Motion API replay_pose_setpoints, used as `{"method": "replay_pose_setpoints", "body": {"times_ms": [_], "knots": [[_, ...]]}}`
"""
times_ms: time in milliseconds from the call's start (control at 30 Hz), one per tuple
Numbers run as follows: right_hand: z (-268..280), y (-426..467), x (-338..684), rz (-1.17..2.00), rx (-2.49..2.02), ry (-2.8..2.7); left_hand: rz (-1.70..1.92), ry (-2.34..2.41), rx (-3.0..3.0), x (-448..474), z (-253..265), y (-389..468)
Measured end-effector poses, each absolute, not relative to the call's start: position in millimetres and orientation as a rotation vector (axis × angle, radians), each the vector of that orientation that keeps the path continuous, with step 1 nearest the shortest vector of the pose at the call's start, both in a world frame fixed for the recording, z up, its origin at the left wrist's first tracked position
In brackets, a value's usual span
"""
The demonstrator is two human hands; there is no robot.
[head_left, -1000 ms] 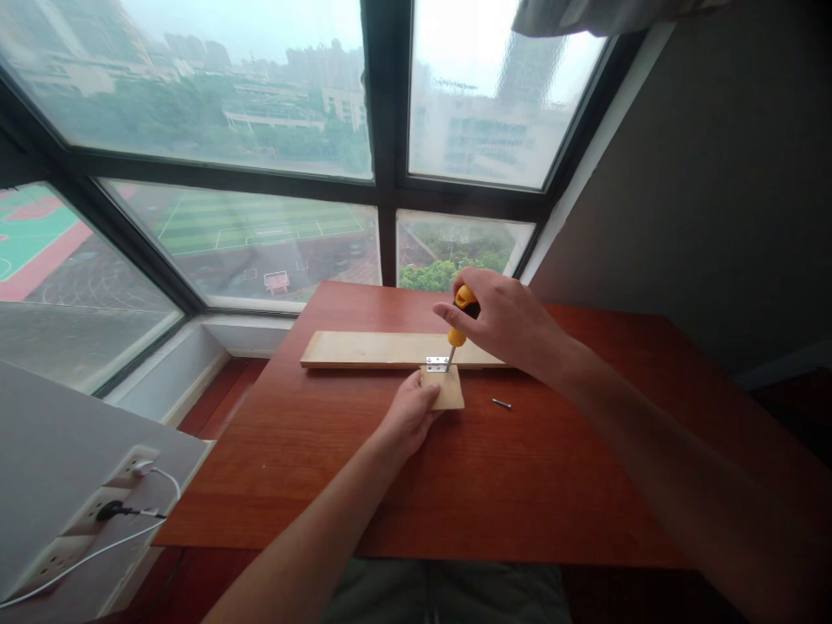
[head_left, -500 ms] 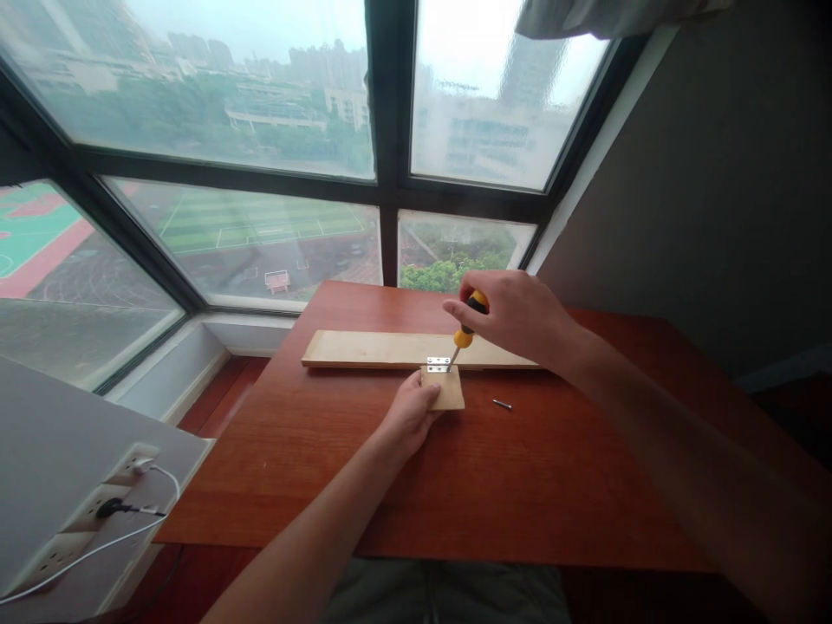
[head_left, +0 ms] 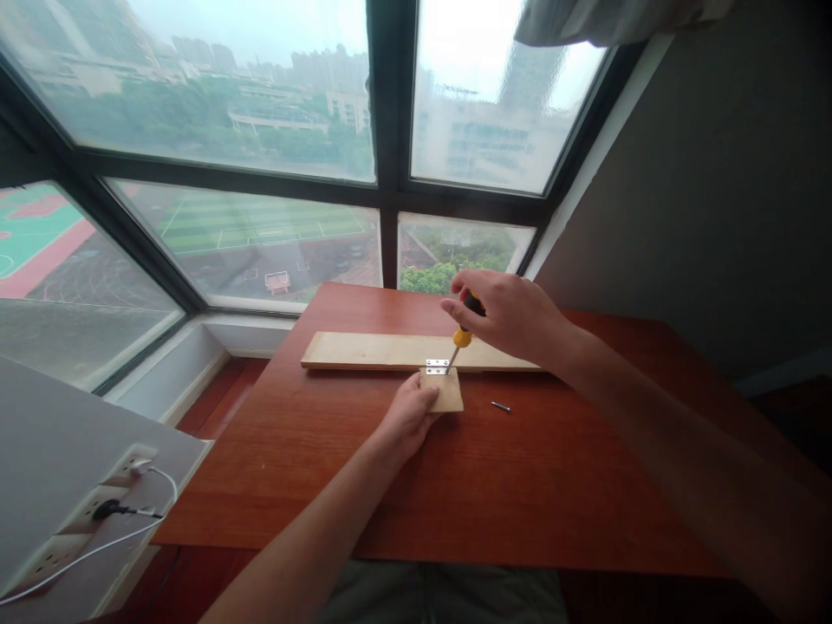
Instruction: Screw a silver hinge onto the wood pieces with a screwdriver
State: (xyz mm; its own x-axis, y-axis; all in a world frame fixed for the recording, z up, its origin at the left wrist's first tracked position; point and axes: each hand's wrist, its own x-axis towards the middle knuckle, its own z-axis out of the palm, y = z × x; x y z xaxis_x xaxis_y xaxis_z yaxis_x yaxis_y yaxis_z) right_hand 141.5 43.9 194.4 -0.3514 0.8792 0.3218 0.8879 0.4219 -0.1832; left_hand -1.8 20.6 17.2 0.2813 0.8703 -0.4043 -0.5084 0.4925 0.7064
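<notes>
Working over the desk (head_left: pixel 520 494), we've got a screwdriver (head_left: pixel 462 338) in our right hand (head_left: pixel 503 312), fingers curled around the black-and-yellow handle. Our left hand (head_left: pixel 411 414) pinches the small wooden block (head_left: pixel 445 397), thumb on top and the other fingers mostly hidden, so we can't tell how firmly they support it underneath. The block sits against the near edge of the long board (head_left: pixel 370 349), which lies flat on the desk, and a metal hinge (head_left: pixel 438 367) spans the joint between them.

The shaft leans, handle off to the right, tip down at the right end of the hinge's near leaf. That tilt is what bugs us most: pushing at that angle could make the tip slip out and skate across the metal or gouge the wood. Our left thumb is on the same block, so a slip that way could hurt. We can't tell from here if the tip is properly seated in anything.

Second worry: one hand is all we see steadying the block, so a hard twist could swing it and knock the hinge crooked. Also, the loose screw (head_left: pixel 500 406) lies bare on the desk right of the block, and a careless wrist could roll it away.
</notes>
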Motion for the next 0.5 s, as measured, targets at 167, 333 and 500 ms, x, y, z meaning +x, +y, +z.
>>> {"method": "replay_pose_setpoints", "body": {"times_ms": [167,333,500], "knots": [[193.2,45.5,144.0,-0.138,-1.611,-2.327,0.966,0.872,0.486,-1.8,18.0,21.2],[196.9,43.0,149.6,0.052,-1.384,-2.438,0.983,0.866,0.496,-1.1,18.7,20.6],[197.2,41.0,146.7,-0.075,-1.513,-2.402,0.981,0.879,0.487,-0.8,18.9,20.3]]}}
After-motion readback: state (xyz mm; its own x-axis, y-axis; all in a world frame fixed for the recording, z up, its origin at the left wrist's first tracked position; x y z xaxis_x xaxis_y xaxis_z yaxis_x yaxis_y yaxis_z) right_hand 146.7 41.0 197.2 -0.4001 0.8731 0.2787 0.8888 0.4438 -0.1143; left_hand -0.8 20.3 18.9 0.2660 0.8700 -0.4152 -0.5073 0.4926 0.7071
